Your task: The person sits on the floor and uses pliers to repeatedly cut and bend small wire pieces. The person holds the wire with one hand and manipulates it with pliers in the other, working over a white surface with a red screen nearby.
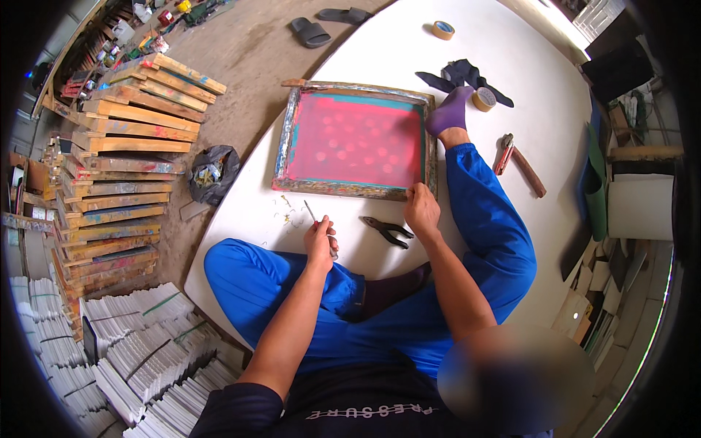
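Note:
A screen printing frame (350, 188) with a paint-smeared wooden border and pink mesh lies flat before me. My right hand (422, 212) pinches its near edge, close to the right corner; the fingertips are partly hidden. My left hand (321, 242) is closed round a tool with a thin metal shaft (309, 211), whose tip points toward the frame without touching it. The hand hides most of the tool's handle, so its exact kind is unclear. Between my hands, below the frame, lie black-handled pliers (388, 232). Small scraps (286, 217) are scattered left of the shaft.
My purple-socked foot (449, 113) rests against the frame's right side. Beyond are two tape rolls (442, 30) and a black cloth (467, 74) on the white board (540, 87). A red-handled tool (504, 155) and brown stick (529, 174) lie right. Wooden frames (131, 190) and white stacks (153, 350) stand left.

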Demonstrator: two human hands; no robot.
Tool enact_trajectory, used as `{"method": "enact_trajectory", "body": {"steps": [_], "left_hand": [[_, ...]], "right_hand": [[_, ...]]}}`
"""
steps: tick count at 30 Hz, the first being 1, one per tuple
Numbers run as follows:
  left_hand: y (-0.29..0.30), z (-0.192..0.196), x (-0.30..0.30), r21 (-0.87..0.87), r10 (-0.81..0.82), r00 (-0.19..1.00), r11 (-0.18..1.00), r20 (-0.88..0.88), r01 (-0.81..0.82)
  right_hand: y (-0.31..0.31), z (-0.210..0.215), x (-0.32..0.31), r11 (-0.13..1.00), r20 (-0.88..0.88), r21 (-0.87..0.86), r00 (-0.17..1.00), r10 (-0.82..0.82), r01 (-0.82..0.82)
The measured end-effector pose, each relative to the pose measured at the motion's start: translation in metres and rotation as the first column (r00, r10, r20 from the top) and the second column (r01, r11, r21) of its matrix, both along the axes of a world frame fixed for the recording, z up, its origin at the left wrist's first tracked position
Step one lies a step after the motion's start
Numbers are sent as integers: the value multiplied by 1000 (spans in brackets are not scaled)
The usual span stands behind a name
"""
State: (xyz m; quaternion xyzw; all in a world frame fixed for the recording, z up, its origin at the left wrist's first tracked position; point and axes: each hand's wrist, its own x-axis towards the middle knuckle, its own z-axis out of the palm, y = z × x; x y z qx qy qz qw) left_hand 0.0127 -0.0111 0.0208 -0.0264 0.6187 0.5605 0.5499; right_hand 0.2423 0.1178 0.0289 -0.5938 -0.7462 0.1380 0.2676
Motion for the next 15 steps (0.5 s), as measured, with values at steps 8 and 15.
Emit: {"method": "enact_trajectory", "body": {"steps": [8,15], "left_hand": [[1,1,-2,17,11,1000,1000,9,-12],[-3,-1,-2,2,-11,1000,1000,5,11]], "right_hand": [[-9,6,-1,995,-5,67,997,-79,79],[26,14,7,995,119,-16,988,102,-101]]}}
